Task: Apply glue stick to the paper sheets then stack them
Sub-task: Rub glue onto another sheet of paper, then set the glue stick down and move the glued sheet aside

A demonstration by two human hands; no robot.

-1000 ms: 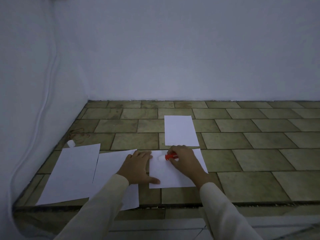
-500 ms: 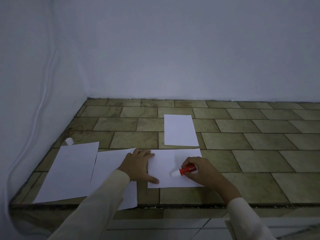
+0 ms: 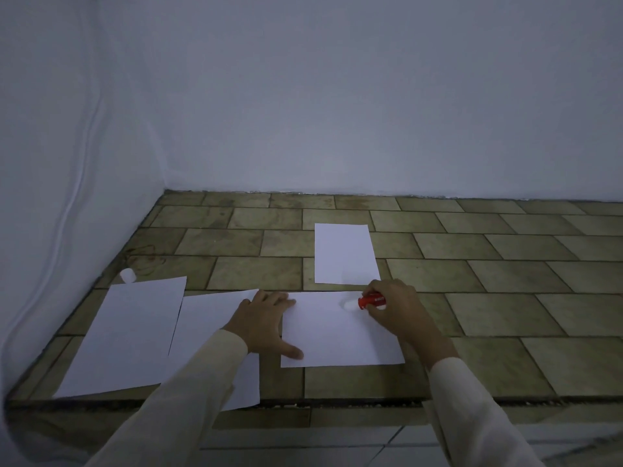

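Several white paper sheets lie on a tiled ledge. My left hand (image 3: 266,323) presses flat on the left edge of the nearest sheet (image 3: 337,335), fingers spread. My right hand (image 3: 396,306) grips a red glue stick (image 3: 369,301), its white tip touching the upper part of that sheet. Another sheet (image 3: 345,254) lies just behind it. Two more sheets lie to the left: a middle sheet (image 3: 209,321) partly under my left arm and a far-left sheet (image 3: 131,335).
A small white cap (image 3: 127,275) stands behind the far-left sheet near the left wall. White walls close the ledge at the back and left. The tiled ledge (image 3: 505,298) ends in a front edge just below the sheets.
My right hand has carried the glue stick from the sheet's lower middle up to its top right part. My left hand stays pressed on the sheet's left edge.
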